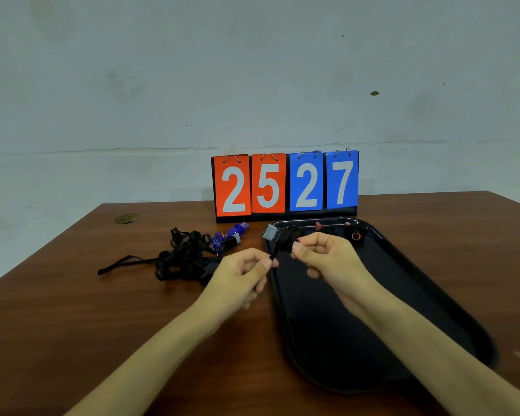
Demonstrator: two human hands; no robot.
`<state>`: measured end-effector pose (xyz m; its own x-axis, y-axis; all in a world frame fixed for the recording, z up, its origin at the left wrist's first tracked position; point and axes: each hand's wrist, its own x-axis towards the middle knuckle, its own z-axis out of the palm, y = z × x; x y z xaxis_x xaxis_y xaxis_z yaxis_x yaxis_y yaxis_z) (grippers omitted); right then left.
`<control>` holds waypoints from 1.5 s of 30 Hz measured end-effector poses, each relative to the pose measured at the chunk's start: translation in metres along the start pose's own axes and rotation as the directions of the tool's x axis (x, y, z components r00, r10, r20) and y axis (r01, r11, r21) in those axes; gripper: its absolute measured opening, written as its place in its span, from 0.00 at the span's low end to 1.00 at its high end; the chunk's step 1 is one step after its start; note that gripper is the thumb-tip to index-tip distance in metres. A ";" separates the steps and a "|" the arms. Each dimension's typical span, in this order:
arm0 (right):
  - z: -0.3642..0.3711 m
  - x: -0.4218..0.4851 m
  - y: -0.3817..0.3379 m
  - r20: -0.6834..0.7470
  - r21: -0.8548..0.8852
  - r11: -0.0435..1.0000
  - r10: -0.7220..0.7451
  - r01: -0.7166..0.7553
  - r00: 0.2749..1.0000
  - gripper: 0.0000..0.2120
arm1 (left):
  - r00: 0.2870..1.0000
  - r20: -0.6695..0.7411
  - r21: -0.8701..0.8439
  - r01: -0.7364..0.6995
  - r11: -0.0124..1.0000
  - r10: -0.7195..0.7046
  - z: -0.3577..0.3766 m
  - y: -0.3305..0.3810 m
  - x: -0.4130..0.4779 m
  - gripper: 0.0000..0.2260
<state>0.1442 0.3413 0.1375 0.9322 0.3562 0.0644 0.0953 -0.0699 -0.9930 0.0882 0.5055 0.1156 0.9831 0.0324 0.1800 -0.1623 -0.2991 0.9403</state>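
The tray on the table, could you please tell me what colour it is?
The tray is black; head view.

- Black whistle [271, 233] with a grey, square mouth end; tilted, grey end up and to the left.
- Held in the air between both hands, over the far left corner of the black tray [403, 265], clear of the table.
- Black cord [288, 235] joined to the whistle, wound into a small tight bundle just right of the grey end.
- One short strand down from the bundle, pinched between thumb and forefinger of the left hand [240, 274].
- Bundle's right side pinched by the fingertips of the right hand [321, 253].
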 end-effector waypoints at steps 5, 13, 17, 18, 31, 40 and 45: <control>0.002 0.004 0.008 -0.124 -0.352 0.933 -0.124 0.073 0.985 0.03 | 0.996 0.005 0.279 -0.084 0.957 0.085 0.005 -0.003 -0.003 0.09; 0.007 -0.005 0.015 0.079 -0.710 0.614 -0.418 0.346 0.905 0.05 | 0.980 0.009 0.454 -0.182 0.872 0.199 -0.001 0.004 -0.005 0.08; 0.005 -0.003 0.014 0.188 -0.692 0.581 -0.428 0.428 0.884 0.05 | 0.959 -0.112 0.461 -0.184 0.868 0.262 -0.012 0.009 -0.001 0.05; 0.005 -0.003 0.013 0.209 -0.674 0.597 -0.411 0.435 0.887 0.05 | 0.954 -0.151 0.433 -0.170 0.885 0.257 -0.014 0.011 0.000 0.04; 0.002 -0.005 -0.004 0.345 -0.222 0.931 -0.203 0.290 0.916 0.06 | 0.945 0.184 -0.404 0.325 0.855 -0.272 -0.039 0.027 -0.001 0.09; -0.001 -0.006 -0.006 0.402 -0.142 0.955 -0.185 0.261 0.897 0.04 | 0.931 0.267 -0.312 0.329 0.891 -0.250 -0.042 0.026 -0.001 0.12; -0.001 -0.004 -0.004 0.426 -0.164 0.959 -0.145 0.233 0.893 0.04 | 0.936 0.269 -0.236 0.293 0.927 -0.227 -0.048 0.026 -0.001 0.11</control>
<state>0.1400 0.3393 0.1413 0.6701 0.7251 0.1589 0.3658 -0.1363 -0.9206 0.0793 0.5436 0.1534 0.9796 -0.1587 -0.1230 0.1176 -0.0428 0.9921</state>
